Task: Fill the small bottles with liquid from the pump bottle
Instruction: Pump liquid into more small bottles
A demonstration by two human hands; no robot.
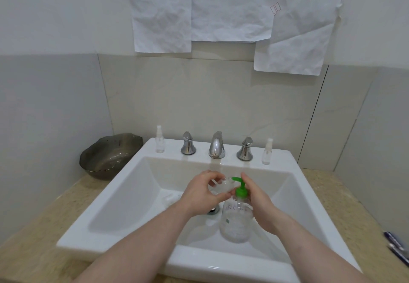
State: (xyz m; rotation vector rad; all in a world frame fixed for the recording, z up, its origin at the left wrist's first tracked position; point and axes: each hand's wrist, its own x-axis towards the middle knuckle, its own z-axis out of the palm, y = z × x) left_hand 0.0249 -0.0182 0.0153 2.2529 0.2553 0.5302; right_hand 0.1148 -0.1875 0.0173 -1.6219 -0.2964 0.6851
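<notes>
A clear pump bottle (236, 223) with a green pump head (240, 188) is held over the white sink basin (124, 196). My right hand (257, 203) grips its neck from the right, with a finger up beside the pump. My left hand (202, 193) holds a small clear bottle (222, 186) tilted, its mouth close under the green spout. Two more small clear spray bottles stand on the sink's back ledge, one at the left (159, 140) and one at the right (267, 152).
Chrome faucet (217, 145) with two handles stands at the back of the sink. A dark glass bowl (108, 155) sits on the beige counter at the left. Pens (397, 247) lie at the right counter edge. The drain (213, 210) shows below my hands.
</notes>
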